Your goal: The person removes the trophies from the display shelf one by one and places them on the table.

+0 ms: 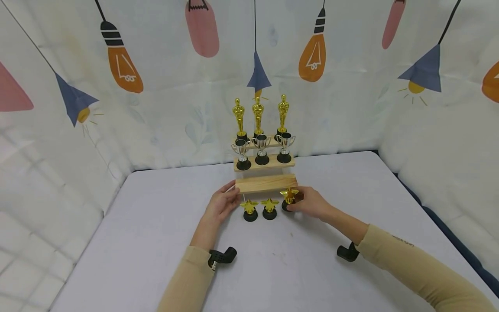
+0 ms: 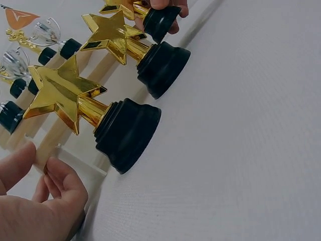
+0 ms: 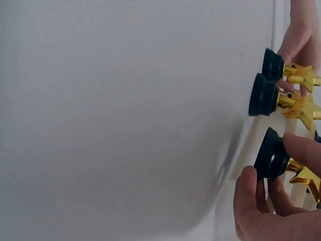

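Note:
My right hand point(image 1: 312, 203) holds a gold star trophy point(image 1: 289, 195) by its black base point(image 3: 273, 154), thumb on one side and fingers on the other. At the left end of the bare lowest board point(image 1: 266, 184) of a stepped wooden rack, my left hand point(image 1: 221, 204) pinches the wood between thumb and fingers. Two more star trophies stand upright on the table in front of the rack: a left one point(image 1: 250, 210) and a middle one point(image 1: 269, 209). Seen from the left wrist, the nearest star point(image 2: 62, 93) partly covers the board.
Silver cups point(image 1: 262, 149) with black bases line the middle board point(image 1: 249, 166). Gold figure statuettes point(image 1: 258, 115) occupy the top board behind them. A white cloth covers the table point(image 1: 163, 242), and a printed fabric backdrop point(image 1: 167, 117) rises along its back edge.

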Available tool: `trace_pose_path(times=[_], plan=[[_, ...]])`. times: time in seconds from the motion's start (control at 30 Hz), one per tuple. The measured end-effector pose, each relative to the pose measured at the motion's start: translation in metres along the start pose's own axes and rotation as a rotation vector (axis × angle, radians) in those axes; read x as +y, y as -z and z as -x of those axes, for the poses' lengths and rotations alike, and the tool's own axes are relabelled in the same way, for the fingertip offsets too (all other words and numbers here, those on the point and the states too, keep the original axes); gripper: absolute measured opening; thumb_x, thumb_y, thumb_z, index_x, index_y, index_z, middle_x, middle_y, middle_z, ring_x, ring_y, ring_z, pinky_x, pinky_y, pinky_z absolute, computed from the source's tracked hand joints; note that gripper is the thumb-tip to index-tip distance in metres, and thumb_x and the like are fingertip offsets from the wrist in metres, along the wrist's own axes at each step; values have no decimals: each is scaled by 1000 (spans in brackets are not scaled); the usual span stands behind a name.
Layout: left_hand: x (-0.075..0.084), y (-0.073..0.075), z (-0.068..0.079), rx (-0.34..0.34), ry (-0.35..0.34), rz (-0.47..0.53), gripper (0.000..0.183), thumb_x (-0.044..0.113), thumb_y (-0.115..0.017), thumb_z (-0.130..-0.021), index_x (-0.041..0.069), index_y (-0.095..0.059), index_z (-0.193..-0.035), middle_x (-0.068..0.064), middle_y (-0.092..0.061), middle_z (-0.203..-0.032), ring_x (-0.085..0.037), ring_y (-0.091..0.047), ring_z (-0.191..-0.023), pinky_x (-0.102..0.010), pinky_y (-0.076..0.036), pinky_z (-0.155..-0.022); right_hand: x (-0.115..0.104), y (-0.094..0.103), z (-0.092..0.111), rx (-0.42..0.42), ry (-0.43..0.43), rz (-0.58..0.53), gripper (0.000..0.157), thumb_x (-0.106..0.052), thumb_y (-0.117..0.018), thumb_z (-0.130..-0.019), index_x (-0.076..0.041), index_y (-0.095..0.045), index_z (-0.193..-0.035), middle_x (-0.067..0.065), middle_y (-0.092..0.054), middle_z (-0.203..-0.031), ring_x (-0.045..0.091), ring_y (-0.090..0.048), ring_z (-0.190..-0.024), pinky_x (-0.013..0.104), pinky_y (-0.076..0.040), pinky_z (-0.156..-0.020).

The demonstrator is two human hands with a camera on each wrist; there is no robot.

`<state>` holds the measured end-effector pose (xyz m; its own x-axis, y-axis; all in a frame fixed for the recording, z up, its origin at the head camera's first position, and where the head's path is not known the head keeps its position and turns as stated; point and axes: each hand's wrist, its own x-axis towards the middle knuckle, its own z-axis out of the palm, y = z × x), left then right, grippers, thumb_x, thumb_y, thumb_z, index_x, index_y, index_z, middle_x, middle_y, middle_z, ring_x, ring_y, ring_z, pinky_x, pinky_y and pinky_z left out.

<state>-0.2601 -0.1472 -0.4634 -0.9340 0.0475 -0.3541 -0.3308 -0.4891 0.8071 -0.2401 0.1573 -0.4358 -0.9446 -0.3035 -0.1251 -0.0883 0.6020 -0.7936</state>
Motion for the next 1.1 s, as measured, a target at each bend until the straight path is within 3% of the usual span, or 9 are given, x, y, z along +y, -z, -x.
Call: trace_pose_path(times=[0.37,0.67,0.87,1.1], plan=[[0,0,0,-6,-7,-11,56,-3,-58,-102,5,-43,-155,-15,-49,-147,-18,-58,-106,-28,-49,-84,7,-8,-1,-33,-14,49,52,-12,-84,-84,4,-63,-129,7,-68,-101,22,-61,-91,37,-52,-78],[0,0,1,-14,-13,3,55,-5,-56,-102,3,-41,-155,-17,-46,-150,-17,-59,-105,-26,-50,-82,10,-9,0,-15,6,99,50,-13,-85,-84,2,-62,-126,7,-67,-104,23,-59,-94,40,-51,-81],[-1,0,0,-11,-7,14,55,-6,-56,-102,4,-42,-155,-15,-46,-150,-16,-59,-106,-26,-50,-82,7,5,1,-9,32,103,47,-11,-84,-83,1,-64,-124,8,-65,-106,23,-58,-96,36,-50,-80],[-1,0,-1,-7,-18,6,55,-5,-57,-102,3,-42,-154,-17,-49,-146,-16,-59,-102,-27,-50,-81,-7,33,0,37,86,5,34,6,-67,-87,5,-63,-121,20,-66,-114,30,-61,-101,37,-52,-79]])
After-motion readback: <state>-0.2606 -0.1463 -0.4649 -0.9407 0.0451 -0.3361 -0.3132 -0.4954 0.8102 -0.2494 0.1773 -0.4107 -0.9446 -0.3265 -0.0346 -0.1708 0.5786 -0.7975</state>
